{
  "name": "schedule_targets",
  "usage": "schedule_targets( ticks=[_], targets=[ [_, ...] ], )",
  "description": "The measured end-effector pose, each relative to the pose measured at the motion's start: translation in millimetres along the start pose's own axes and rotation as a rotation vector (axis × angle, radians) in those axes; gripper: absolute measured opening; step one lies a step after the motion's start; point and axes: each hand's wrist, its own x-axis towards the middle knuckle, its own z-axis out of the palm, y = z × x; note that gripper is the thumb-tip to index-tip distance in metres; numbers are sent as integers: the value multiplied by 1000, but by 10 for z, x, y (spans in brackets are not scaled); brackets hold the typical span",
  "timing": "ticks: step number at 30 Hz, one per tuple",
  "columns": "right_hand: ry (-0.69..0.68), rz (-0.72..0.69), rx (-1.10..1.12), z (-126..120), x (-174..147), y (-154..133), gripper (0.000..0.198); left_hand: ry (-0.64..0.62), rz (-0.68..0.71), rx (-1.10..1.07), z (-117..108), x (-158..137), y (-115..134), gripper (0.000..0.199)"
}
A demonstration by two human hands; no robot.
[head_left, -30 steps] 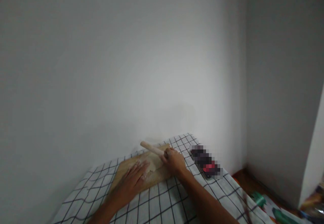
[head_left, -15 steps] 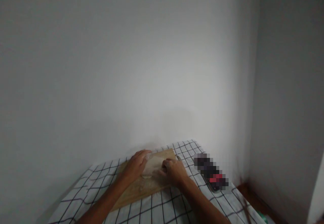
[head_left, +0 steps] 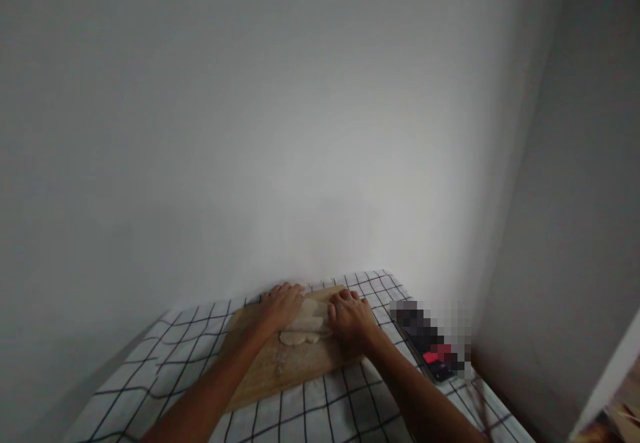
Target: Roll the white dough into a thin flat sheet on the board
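Dough (head_left: pixel 303 339) lies flat on the wooden board (head_left: pixel 265 377), beneath the rolling pin (head_left: pixel 311 324), which spans the gap between my hands. My left hand (head_left: pixel 283 305) covers one end and my right hand (head_left: pixel 350 316) the other; I can't tell whether the fingers wrap around it. For an even sheet, I'd press equally at both ends. Checked cloth (head_left: pixel 310 411) surrounds the board, a phone-like object (head_left: pixel 443 371) sits apart on the right, and the wall (head_left: pixel 300 129) behind could limit a long forward stroke.
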Motion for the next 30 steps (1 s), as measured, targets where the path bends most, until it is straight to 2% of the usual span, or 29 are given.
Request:
schedule_targets(
  ticks=[4, 11, 16, 19, 23, 26, 28, 30],
  targets=[
    [35, -52, 13, 12, -51, 0, 32, 84, -17, 129, 70, -141, 5, 43],
    [81, -102, 25, -8, -241, -102, 32, 164, 18, 67, 145, -452, -5, 44],
    [99, -103, 47, 10, -418, -171, 36, 137, 80, 113, 19, -743, 68, 38],
    [84, -101, 40, 48, -520, -181, 40, 165, 85, 187, -48, -850, 159, 38],
    [55, -96, 26, 74, -563, -165, 47, 245, 110, 289, -11, -880, 195, 40],
    [42, -131, 20, 46, -483, -142, 46, 265, 118, 323, 22, -820, 157, 42],
    [45, -143, -1, 17, -378, -121, 44, 217, 117, 316, 9, -737, 139, 43],
    [35, -140, -29, -4, -244, -97, 45, 113, 83, 299, -29, -624, 141, 41]
  ],
)
